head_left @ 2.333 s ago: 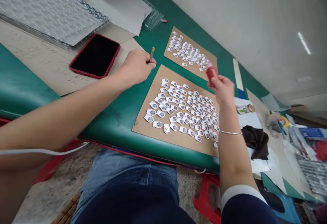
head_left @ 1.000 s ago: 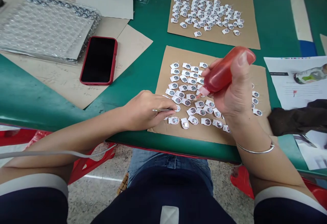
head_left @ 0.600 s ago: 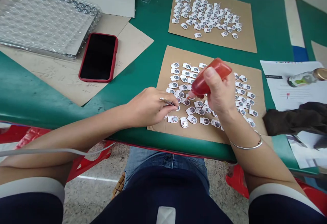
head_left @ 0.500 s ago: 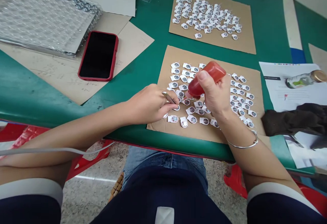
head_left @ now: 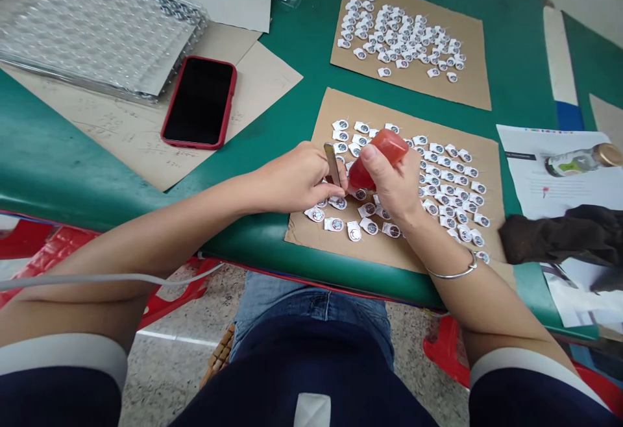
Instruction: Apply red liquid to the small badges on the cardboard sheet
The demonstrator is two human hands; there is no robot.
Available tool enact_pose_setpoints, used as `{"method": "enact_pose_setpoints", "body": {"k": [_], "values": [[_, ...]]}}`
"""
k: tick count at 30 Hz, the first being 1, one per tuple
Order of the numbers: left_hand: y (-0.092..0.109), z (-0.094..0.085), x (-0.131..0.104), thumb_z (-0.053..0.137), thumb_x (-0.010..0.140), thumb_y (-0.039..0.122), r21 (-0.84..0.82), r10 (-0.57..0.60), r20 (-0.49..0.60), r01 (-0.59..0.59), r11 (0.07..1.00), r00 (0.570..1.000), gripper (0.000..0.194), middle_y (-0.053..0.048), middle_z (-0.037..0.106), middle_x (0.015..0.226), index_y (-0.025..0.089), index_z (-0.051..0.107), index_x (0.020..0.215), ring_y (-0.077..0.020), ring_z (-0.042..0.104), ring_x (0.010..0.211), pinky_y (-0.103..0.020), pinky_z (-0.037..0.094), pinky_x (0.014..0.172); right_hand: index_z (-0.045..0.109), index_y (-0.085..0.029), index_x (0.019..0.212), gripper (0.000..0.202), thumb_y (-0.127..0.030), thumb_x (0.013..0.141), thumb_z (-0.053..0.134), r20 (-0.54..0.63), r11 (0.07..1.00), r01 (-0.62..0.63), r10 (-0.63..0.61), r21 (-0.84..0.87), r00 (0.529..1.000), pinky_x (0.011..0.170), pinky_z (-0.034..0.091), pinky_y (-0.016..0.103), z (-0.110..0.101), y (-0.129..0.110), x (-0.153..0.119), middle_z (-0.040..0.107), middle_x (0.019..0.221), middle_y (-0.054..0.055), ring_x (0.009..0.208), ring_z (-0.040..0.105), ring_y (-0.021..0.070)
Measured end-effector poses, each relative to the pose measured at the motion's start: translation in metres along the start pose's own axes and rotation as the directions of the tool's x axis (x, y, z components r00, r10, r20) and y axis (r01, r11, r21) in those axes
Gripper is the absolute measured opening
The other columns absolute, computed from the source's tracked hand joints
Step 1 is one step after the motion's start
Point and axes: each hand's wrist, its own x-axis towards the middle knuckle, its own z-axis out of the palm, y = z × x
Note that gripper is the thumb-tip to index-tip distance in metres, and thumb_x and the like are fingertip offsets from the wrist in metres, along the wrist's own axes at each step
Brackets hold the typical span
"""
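Observation:
My left hand [head_left: 302, 177] is closed around slim metal tweezers [head_left: 332, 162], which stand steeply with their tips hidden by the fingers. Gripped in my right hand [head_left: 400, 187] is a red squeeze bottle [head_left: 387, 153], tilted with its nozzle end down and to the left. The bottle's lower end is close beside the left fingertips; whether they touch I cannot tell. Both hands are over the nearer cardboard sheet [head_left: 403, 261]. Rows of small white tabs with round dark-printed faces [head_left: 333, 224] lie on it, some covered by my hands.
Behind is a second cardboard sheet [head_left: 341, 57] bearing similar white pieces. A red-cased phone [head_left: 200, 102] and a bubbled clear plastic tray [head_left: 97, 31] lie left. On the right are a small glass bottle [head_left: 579, 159], papers [head_left: 525, 187] and dark cloth [head_left: 549, 235]. A cable [head_left: 121, 278] crosses my left arm.
The red bottle has tipped more upright and come nearer my left hand, with my right hand shifting left. The tweezers now stand steeper. The view has shifted slightly.

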Motion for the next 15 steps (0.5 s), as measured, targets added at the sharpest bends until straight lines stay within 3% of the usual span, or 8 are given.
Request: {"method": "enact_pose_setpoints", "body": {"k": [10,15], "values": [[0.0009,-0.0004,-0.0003,0.060,0.079,0.021,-0.032,-0.044,0.009,0.045,0.998,0.999,0.012,0.001,0.072,0.081,0.021,0.070,0.072,-0.0134,0.065,0.075,-0.023,0.047,0.073,0.046,-0.021,0.058,0.036,-0.048,0.079,0.059,0.028,0.999,-0.030,0.029,0.015,0.999,0.050,0.036,0.025,0.0001,0.0001,0.0005,0.041,0.052,-0.005,0.050,0.039,0.0078],[0.0009,-0.0005,-0.0013,0.060,0.079,0.018,-0.049,0.013,-0.021,-0.014,0.999,1.000,0.016,0.003,0.073,0.084,0.020,0.068,0.065,-0.0123,0.066,0.075,-0.022,0.047,0.075,0.045,-0.021,0.057,0.037,-0.048,0.080,0.058,0.050,0.999,-0.051,0.050,0.013,0.997,0.051,0.036,0.024,0.0014,0.0021,0.0016,0.041,0.050,-0.005,0.049,0.040,0.0073]]}}
